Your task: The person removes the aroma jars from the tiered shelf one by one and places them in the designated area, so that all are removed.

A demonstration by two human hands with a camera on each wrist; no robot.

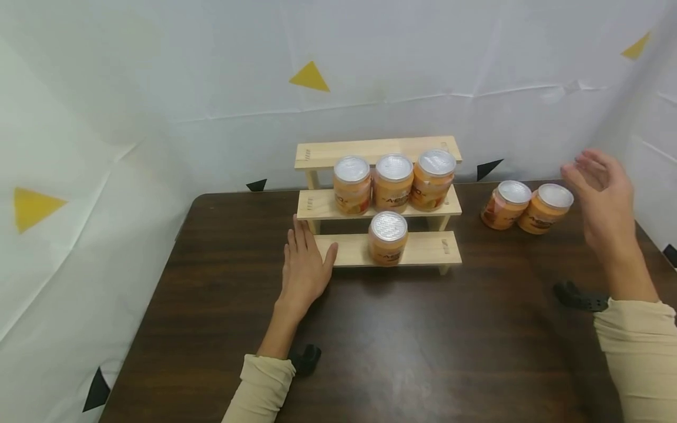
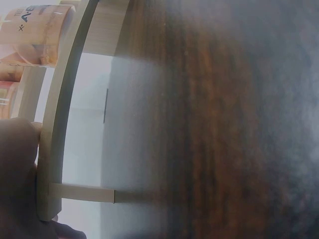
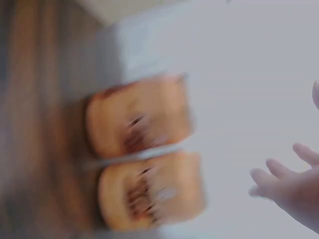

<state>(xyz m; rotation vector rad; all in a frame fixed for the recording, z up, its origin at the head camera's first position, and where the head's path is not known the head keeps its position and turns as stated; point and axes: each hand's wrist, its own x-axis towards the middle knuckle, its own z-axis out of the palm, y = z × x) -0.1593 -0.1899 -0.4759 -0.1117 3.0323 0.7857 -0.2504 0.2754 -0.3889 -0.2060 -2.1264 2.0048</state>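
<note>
A three-step wooden rack [image 1: 322,154] stands at the back of a dark wooden table [image 1: 423,352]. Three orange jars with silver lids [image 1: 394,181] fill its middle step, and one jar [image 1: 388,238] stands on the bottom step. My left hand [image 1: 304,267] lies flat on the table, its fingers straight against the left end of the bottom step [image 2: 57,124]. My right hand [image 1: 603,197] hovers open in the air just right of two more orange jars [image 1: 526,205] on the table. The right wrist view shows those two jars [image 3: 144,149] blurred, with fingertips [image 3: 279,181] apart from them.
White sheets with yellow and black triangles wall in the table at the back and both sides. Black clamps [image 1: 579,296] [image 1: 305,357] sit on the table near each forearm. The rack's top step is bare.
</note>
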